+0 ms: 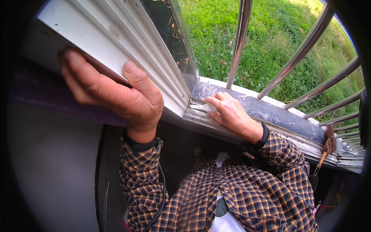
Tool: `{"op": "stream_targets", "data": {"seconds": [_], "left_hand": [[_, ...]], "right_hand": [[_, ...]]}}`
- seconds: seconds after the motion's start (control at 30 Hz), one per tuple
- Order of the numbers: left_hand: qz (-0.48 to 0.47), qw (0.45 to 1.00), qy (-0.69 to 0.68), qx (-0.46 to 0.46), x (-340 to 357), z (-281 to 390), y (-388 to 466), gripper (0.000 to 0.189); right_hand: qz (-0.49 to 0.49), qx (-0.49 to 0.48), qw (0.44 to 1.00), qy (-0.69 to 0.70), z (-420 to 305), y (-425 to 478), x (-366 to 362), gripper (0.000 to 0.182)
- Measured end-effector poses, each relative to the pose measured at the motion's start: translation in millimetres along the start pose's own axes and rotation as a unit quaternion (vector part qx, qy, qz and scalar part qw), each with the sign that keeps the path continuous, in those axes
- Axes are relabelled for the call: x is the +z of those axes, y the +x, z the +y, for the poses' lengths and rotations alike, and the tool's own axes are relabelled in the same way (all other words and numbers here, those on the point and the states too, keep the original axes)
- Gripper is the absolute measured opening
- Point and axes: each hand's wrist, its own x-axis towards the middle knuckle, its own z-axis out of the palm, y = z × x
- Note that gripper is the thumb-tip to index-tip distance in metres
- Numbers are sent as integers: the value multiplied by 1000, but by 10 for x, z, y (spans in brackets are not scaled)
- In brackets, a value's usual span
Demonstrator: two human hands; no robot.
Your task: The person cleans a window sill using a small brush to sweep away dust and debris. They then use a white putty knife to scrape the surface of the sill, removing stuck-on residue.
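My left hand [116, 90] rests against the edge of the white window frame [116, 37], thumb on its front face and fingers round its inner side. Lower down and to the right, my right hand [232, 114] pinches a small white object [211, 108], perhaps a plastic tool or a wad; its kind cannot be told. A thin pale strip runs from it into the corner of the sliding window track [200, 116]. Dirt shows in the grooves there. My fingers partly hide the white object.
Metal window bars [239, 43] stand beyond the dark marbled sill [278, 114], with grass outside. A brown-bristled brush [329, 142] with a wire loop lies across the far right track. A dark cable [163, 185] hangs by my left sleeve.
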Motion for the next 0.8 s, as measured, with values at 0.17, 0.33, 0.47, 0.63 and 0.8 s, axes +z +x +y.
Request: {"op": "stream_targets", "data": {"seconds": [0.17, 0.33, 0.47, 0.63, 0.8], "left_hand": [[-8, 1000, -7, -11, 3, 1, -26, 67], [3, 1000, -18, -10, 19, -18, -42, 67], [-5, 1000, 3, -15, -20, -13, -54, 67], [3, 1000, 6, -7, -14, -7, -25, 67], [67, 997, -19, 11, 48, 2, 16, 64]], "right_hand": [[3, 3, 1000, 6, 10, -29, -30, 40], [83, 98, 987, 101, 150, -56, -199, 37], [47, 153, 978, 131, 74, -42, -399, 35], [-8, 29, 1000, -3, -116, -234, -270, 29], [2, 13, 998, -58, -185, -101, -115, 23]]}}
